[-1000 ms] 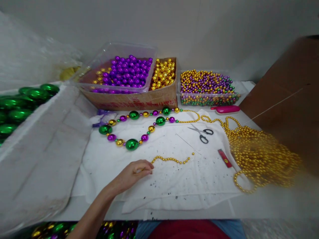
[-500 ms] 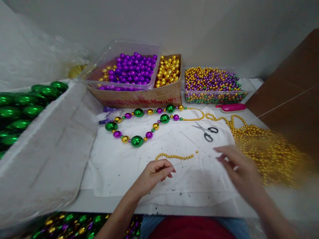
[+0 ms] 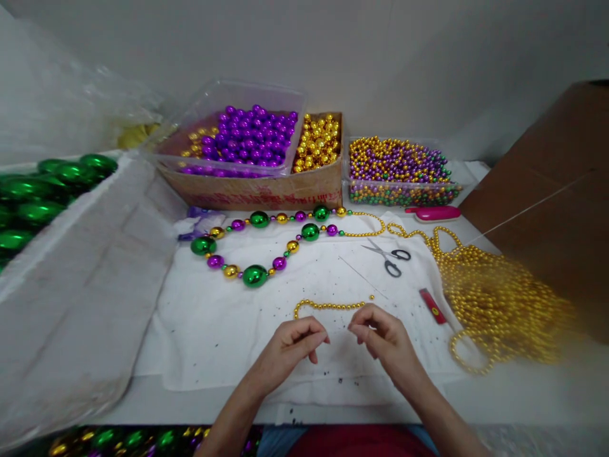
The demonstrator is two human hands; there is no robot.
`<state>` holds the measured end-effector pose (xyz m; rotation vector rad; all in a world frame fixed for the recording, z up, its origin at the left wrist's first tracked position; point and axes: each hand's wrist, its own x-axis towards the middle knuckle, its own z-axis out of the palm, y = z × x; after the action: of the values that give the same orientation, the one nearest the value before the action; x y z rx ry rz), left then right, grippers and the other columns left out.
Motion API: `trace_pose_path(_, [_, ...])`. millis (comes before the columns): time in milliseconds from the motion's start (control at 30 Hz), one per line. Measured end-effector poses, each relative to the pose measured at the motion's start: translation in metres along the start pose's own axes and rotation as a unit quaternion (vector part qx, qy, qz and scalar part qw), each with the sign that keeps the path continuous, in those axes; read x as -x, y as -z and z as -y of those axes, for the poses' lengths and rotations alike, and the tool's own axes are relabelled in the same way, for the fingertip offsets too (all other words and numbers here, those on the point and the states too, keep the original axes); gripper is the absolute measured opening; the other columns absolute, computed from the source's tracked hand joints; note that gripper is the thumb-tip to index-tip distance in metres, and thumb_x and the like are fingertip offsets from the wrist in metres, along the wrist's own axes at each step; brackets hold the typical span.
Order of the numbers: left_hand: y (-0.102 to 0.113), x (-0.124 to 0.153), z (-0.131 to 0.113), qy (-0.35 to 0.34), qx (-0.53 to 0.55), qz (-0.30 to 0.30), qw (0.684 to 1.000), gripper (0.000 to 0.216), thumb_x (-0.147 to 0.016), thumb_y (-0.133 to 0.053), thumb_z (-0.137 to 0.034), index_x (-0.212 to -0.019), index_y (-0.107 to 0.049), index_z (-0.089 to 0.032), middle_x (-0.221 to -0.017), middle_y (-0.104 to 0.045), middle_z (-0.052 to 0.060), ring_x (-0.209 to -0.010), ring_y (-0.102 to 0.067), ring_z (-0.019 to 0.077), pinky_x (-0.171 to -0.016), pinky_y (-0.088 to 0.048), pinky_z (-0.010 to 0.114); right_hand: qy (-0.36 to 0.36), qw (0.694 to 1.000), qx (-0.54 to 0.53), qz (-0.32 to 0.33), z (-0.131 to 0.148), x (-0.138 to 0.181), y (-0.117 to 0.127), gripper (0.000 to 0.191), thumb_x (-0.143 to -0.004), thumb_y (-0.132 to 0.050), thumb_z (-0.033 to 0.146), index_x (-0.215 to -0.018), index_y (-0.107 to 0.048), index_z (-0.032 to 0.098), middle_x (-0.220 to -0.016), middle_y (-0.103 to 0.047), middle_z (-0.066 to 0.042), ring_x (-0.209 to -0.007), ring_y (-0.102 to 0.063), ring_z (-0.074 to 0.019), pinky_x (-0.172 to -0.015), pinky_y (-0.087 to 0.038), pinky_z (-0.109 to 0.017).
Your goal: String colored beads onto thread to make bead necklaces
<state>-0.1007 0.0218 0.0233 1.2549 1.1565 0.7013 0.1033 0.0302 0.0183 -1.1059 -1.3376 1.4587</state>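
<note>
My left hand [image 3: 295, 344] hovers over the white cloth [image 3: 204, 343], thumb and fingers pinched together. Opposite it, my right hand [image 3: 386, 333] has its fingertips closed too. Whatever either pinch holds, perhaps a fine thread, is too small to make out. Just behind both hands lies a short strand of gold beads [image 3: 328, 306], with one loose gold bead [image 3: 372, 297] past its right end. A thin needle-like wire [image 3: 364, 277] rests farther back. Scissors [image 3: 387, 255] with black handles lie partly spread beside it. Behind them stretches a necklace [image 3: 255, 275] of green, purple and gold beads.
A heap of gold bead strings [image 3: 504, 304] covers the right side, near a small red object [image 3: 432, 306]. At the back stand a cardboard box [image 3: 252, 192], a clear bead tub [image 3: 404, 190] and a pink tool [image 3: 436, 214]. A foam box [image 3: 90, 285] flanks the left.
My right hand has moved left from beside the gold heap to face my left hand, uncovering the small red object. My left hand stays nearly in place. The view has shifted slightly.
</note>
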Motion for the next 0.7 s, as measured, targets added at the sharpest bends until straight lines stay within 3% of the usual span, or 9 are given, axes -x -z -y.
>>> trace_pose_path(67, [-0.001,-0.002,0.004,0.012,0.007,0.017,1.000,0.022,-0.083,-0.055,-0.032,-0.076,-0.064,-0.014,-0.067,-0.057,-0.001,-0.054,-0.050,0.0080,-0.054,-0.036,0.021,-0.073,0.991,-0.114,-0.013,-0.003,0.003,0.003,0.012,-0.081,-0.061,0.027,-0.074,-0.055,0.019,-0.067,-0.054,0.001,-0.052,-0.040,-0.0091,-0.041,-0.026,-0.020])
trace_pose_path(133, [-0.003,-0.004,0.007,0.038,0.006,0.065,0.997,0.022,-0.083,-0.055,-0.032,-0.075,-0.064,-0.014,-0.067,-0.057,-0.001,-0.056,-0.051,0.0090,-0.055,-0.038,0.022,-0.090,0.982,-0.167,-0.022,-0.004,0.004,0.004,0.012,-0.079,-0.063,0.027,-0.076,-0.056,0.019,-0.072,-0.055,0.000,-0.050,-0.036,-0.0075,-0.039,-0.022,-0.019])
trace_pose_path(233, [-0.008,-0.006,0.008,0.058,0.001,0.112,0.992,0.019,-0.082,-0.057,-0.028,-0.093,-0.066,-0.017,-0.078,-0.061,0.002,-0.067,-0.054,0.0120,-0.062,-0.043,0.024,-0.039,0.994,-0.099,-0.030,-0.002,0.005,0.006,0.009,-0.077,-0.066,0.025,-0.073,-0.060,0.019,-0.086,-0.054,-0.001,-0.068,-0.046,-0.0103,-0.048,-0.031,-0.020])
trace_pose_path(333, [-0.017,-0.010,0.003,0.044,0.069,0.062,0.995,0.038,-0.083,-0.056,-0.027,-0.120,-0.056,-0.022,-0.091,-0.062,0.004,-0.077,-0.057,0.0147,-0.072,-0.046,0.029,0.002,0.999,0.010,-0.041,0.005,0.003,0.007,0.009,-0.076,-0.067,0.024,-0.069,-0.063,0.020,-0.095,-0.053,-0.003,-0.085,-0.048,-0.0146,-0.063,-0.037,-0.023])
trace_pose_path(400, [-0.028,-0.015,-0.003,0.046,0.176,0.064,0.981,0.041,-0.085,-0.053,-0.030,-0.124,-0.051,-0.022,-0.092,-0.061,0.006,-0.073,-0.059,0.0156,-0.068,-0.049,0.031,0.006,0.998,0.043,-0.051,0.008,0.001,0.008,0.008,-0.077,-0.066,0.024,-0.071,-0.065,0.020,-0.097,-0.053,-0.003,-0.084,-0.049,-0.0149,-0.065,-0.038,-0.025])
trace_pose_path(467, [-0.041,-0.020,-0.006,0.054,0.280,0.076,0.956,0.038,-0.085,-0.052,-0.034,-0.120,-0.052,-0.020,-0.091,-0.060,0.007,-0.062,-0.057,0.0135,-0.053,-0.048,0.027,0.009,0.997,0.047,-0.065,0.008,0.000,0.009,0.009,-0.078,-0.065,0.026,-0.072,-0.066,0.020,-0.098,-0.053,-0.004,-0.084,-0.050,-0.0159,-0.066,-0.039,-0.026])
trace_pose_path(567, [-0.058,-0.026,-0.005,0.072,0.334,0.055,0.938,0.027,-0.085,-0.053,-0.037,-0.098,-0.058,-0.015,-0.075,-0.056,0.003,-0.043,-0.042,0.0048,-0.035,-0.026,0.016,0.028,0.993,0.058,-0.096,0.004,-0.004,0.014,0.013,-0.080,-0.063,0.028,-0.071,-0.064,0.019,-0.095,-0.055,-0.004,-0.089,-0.053,-0.0182,-0.069,-0.043,-0.028])
trace_pose_path(633, [-0.064,-0.028,-0.001,0.084,0.328,0.022,0.941,0.022,-0.083,-0.057,-0.035,-0.084,-0.057,-0.014,-0.063,-0.050,-0.002,-0.039,-0.031,0.0012,-0.034,-0.013,0.015,0.042,0.980,0.169,-0.101,-0.001,-0.012,0.021,0.016,-0.085,-0.056,0.029,-0.074,-0.060,0.018,-0.092,-0.058,-0.004,-0.085,-0.056,-0.0169,-0.068,-0.044,-0.026])
trace_pose_path(700, [-0.066,-0.030,0.003,0.092,0.306,-0.015,0.947,0.020,-0.079,-0.062,-0.033,-0.078,-0.055,-0.014,-0.055,-0.043,-0.005,-0.039,-0.027,0.0006,-0.036,-0.009,0.015,0.038,0.941,0.324,-0.084,-0.005,-0.028,0.035,0.019,-0.090,-0.047,0.026,-0.078,-0.060,0.018,-0.086,-0.061,-0.002,-0.077,-0.057,-0.0149,-0.065,-0.046,-0.025])
